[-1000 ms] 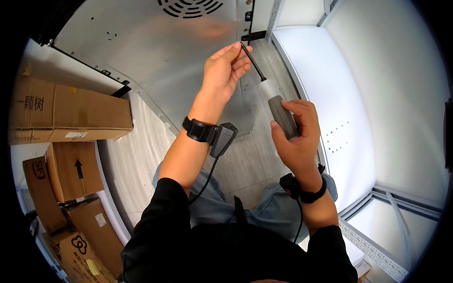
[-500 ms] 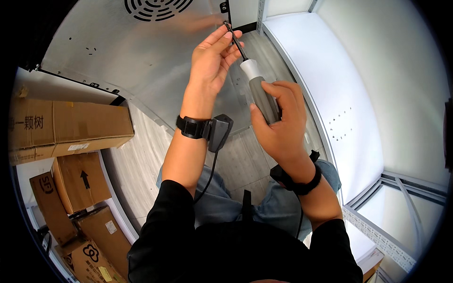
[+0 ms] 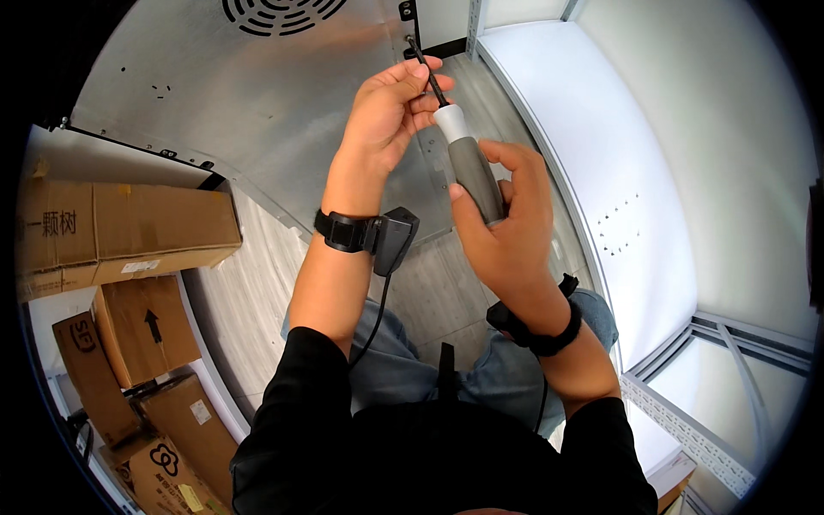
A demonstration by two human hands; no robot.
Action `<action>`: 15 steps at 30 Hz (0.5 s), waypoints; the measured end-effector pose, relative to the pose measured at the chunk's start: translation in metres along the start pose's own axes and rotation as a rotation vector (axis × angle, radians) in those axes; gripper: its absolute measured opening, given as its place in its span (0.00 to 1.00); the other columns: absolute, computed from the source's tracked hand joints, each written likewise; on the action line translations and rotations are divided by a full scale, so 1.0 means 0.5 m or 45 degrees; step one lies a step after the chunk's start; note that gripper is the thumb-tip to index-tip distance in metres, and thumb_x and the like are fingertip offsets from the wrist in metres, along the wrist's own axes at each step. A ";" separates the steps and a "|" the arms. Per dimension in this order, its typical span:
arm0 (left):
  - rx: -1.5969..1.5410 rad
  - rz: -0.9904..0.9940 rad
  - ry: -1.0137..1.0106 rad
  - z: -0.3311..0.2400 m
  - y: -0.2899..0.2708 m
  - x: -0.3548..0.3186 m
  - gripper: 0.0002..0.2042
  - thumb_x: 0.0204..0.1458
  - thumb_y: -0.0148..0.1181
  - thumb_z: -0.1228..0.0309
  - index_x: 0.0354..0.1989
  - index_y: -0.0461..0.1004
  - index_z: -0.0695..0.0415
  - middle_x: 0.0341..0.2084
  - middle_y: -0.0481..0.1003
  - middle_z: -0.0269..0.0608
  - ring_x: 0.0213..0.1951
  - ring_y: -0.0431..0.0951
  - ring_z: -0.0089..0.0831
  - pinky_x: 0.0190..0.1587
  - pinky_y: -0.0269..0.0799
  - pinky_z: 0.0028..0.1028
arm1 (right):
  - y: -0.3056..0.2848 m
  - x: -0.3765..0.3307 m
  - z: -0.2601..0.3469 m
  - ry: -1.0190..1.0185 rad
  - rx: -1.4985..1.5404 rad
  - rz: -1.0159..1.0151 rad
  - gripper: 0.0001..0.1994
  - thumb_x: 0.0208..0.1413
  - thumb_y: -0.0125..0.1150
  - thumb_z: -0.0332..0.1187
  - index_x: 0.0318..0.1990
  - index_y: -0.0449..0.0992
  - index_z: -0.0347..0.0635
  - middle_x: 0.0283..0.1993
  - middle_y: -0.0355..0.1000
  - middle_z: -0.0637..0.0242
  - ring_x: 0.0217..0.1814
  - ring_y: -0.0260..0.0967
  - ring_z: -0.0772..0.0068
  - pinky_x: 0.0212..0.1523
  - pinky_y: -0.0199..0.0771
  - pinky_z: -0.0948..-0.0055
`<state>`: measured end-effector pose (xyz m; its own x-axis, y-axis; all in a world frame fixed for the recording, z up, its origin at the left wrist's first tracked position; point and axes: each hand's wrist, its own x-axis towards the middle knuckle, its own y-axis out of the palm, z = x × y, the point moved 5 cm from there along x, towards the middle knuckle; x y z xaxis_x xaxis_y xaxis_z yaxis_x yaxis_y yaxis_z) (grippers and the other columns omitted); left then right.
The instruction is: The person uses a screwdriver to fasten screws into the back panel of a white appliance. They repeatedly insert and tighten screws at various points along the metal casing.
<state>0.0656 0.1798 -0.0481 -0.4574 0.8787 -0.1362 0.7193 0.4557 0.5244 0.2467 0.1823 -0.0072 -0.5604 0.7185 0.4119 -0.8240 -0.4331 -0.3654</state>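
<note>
So there's 1 screwdriver (image 3: 475, 172) (grey grip, white collar, thin black shaft) & both of the person's hands are on it. R hand (image 3: 515, 215) is clamped round the grip, thumb on 1 side, fingers on the other. L hand (image 3: 378, 112) has thumb + fingers closed on the shaft, nearer the tip. Tip's up at the right edge of 1 big silver sheet-metal panel (image 3: 257, 112), can't tell if touching or just beside it. Panel's got 1 round slotted vent (image 3: 282, 19), partly cut off up top. 2 black wrist straps (image 3: 343, 232), 1 per arm. Off left, min. 5 brown cardboard boxes (image 3: 146, 330), piled up. Off right, 1 long flat white shelf (image 3: 592, 129) w/ approx a dozen tiny dark bits (image 3: 612, 250), too small to ID or count properly.
</note>
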 end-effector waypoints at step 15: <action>-0.032 0.070 -0.088 -0.006 0.018 -0.011 0.10 0.60 0.47 0.68 0.40 0.71 0.61 0.30 0.77 0.43 0.25 0.73 0.20 0.26 0.69 0.19 | 0.002 -0.014 -0.001 -0.163 -0.101 -0.038 0.22 0.49 0.61 0.29 0.51 0.63 0.35 0.33 0.71 0.55 0.25 0.71 0.60 0.23 0.69 0.70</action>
<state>0.0731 0.1786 -0.0401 -0.3800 0.9103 -0.1643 0.7284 0.4039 0.5535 0.2498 0.1773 -0.0108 -0.5461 0.6527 0.5251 -0.8340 -0.3644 -0.4143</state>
